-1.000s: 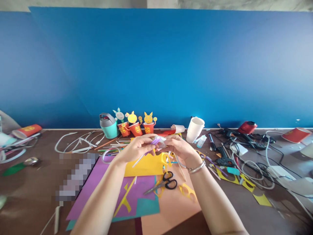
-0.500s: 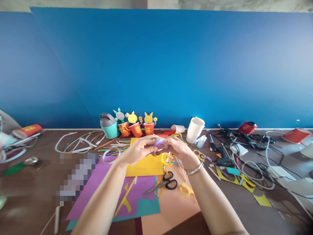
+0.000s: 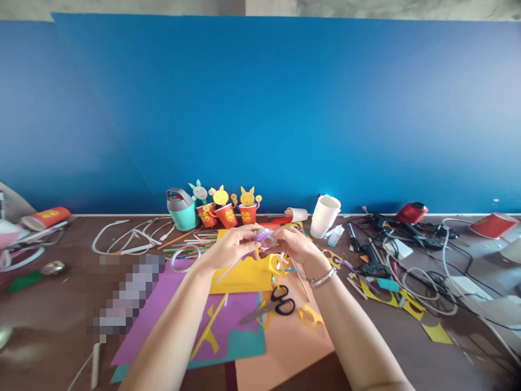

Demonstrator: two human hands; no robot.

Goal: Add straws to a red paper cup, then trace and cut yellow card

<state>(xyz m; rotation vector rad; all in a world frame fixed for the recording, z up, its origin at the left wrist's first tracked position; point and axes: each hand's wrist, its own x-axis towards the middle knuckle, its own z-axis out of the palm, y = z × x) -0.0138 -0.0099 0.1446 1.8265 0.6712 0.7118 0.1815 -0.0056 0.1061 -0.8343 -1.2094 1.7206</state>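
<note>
Above the yellow sheet (image 3: 244,279), my left hand (image 3: 232,247) pinches a narrow purple strip (image 3: 264,234), with a thin pale stick slanting down below the hand. Close beside it, my right hand (image 3: 297,244) has its fingers closed on a clear, shiny rounded thing, perhaps a roll of tape (image 3: 268,242). The fingers of both hands hide part of these items. Nearer me, scissors (image 3: 280,300) with black handles lie partly open on the paper. Yellow paper scraps (image 3: 209,332) are scattered around them.
Three red paper cups (image 3: 226,216) with animal faces stand at the back beside a teal flask (image 3: 181,210). A white cup (image 3: 324,216) and a small glue bottle (image 3: 336,235) are right of them. Tangled cables (image 3: 427,277) and a glue gun (image 3: 372,263) lie at right.
My hands stay almost in the same place. The purple strip has shifted slightly between the fingers, and the pale stick under my left hand shows more.
</note>
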